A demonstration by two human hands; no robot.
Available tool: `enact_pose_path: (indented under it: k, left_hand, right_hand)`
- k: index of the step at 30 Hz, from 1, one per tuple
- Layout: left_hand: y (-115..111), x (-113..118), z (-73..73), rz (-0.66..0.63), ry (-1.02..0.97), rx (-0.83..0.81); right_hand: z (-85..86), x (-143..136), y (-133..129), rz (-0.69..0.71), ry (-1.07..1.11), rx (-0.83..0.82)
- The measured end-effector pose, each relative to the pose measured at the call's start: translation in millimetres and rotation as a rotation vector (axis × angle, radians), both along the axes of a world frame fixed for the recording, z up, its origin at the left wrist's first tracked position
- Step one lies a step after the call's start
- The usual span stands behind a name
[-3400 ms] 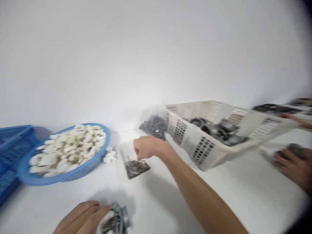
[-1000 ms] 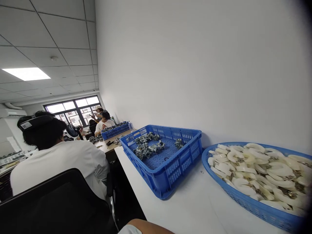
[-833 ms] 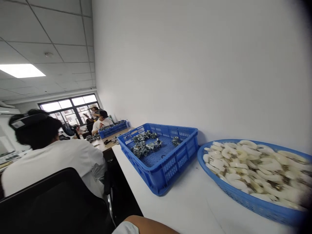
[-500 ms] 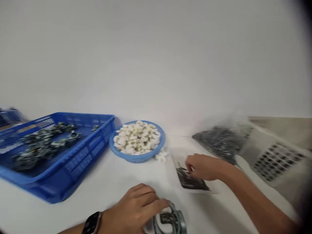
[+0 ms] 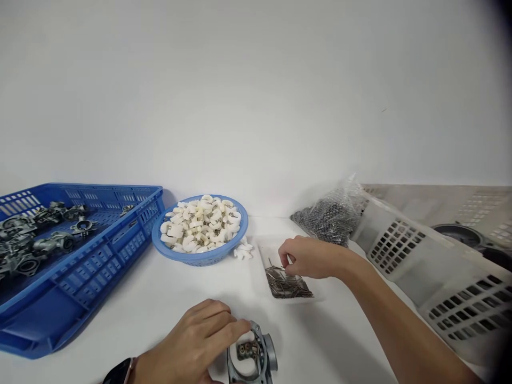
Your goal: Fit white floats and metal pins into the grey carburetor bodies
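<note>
My left hand [image 5: 200, 341] is wrapped round a grey metal carburetor body [image 5: 264, 354] at the bottom of the view; its open bowl side with brass fittings faces up. My right hand [image 5: 306, 257] reaches into a shallow white tray [image 5: 262, 261] holding a heap of thin metal pins [image 5: 290, 285]. Thumb and forefinger are pinched together just over the pins, and what lies between the fingertips is too small to make out. Behind the hands stands a round blue basket [image 5: 200, 258] full of white plastic floats [image 5: 202, 224].
On the left, a large blue crate [image 5: 120, 256] holds several carburetor bodies [image 5: 52, 242]. A few loose white pieces [image 5: 243, 249] lie beside the basket. A clear bag of dark small parts [image 5: 330, 216] leans by the wall. White perforated baskets [image 5: 424, 272] line the right side.
The view has turned right, so things sit further left and look sharper. My right hand stays at the pin tray, and my left hand keeps its grip on the carburetor body.
</note>
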State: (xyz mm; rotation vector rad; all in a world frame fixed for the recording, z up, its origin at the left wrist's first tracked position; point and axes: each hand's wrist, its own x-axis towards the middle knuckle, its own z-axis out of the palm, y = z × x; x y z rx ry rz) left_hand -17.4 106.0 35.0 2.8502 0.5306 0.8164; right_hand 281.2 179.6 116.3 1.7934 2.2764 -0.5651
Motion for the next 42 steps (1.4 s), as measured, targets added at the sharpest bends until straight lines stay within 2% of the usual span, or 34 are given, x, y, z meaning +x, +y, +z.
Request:
enact_pose_path:
  k: [15,25,31,42]
  left_hand:
    - [-1.9,-1.2,-2.5,-0.003,0.012,-0.051]
    - [-0.9,-1.4,-5.0,-0.037,0.030,-0.061]
    - [-0.4,-0.9,-4.0,-0.043,0.028,-0.072]
    - [-0.9,-1.4,-4.7,-0.041,0.019,-0.055]
  right_hand:
    - [0.9,-9.6,-0.4,0.016,-0.041,-0.038]
    - [-10.2,-26.1,-0.5,-0.017,-0.078,-0.136]
    - [-18.5,-30.9,-0.9,-0.011,-0.098,-0.096]
    - [-17.3,-36.0,-1.3,0.040,-0.148,-0.109]
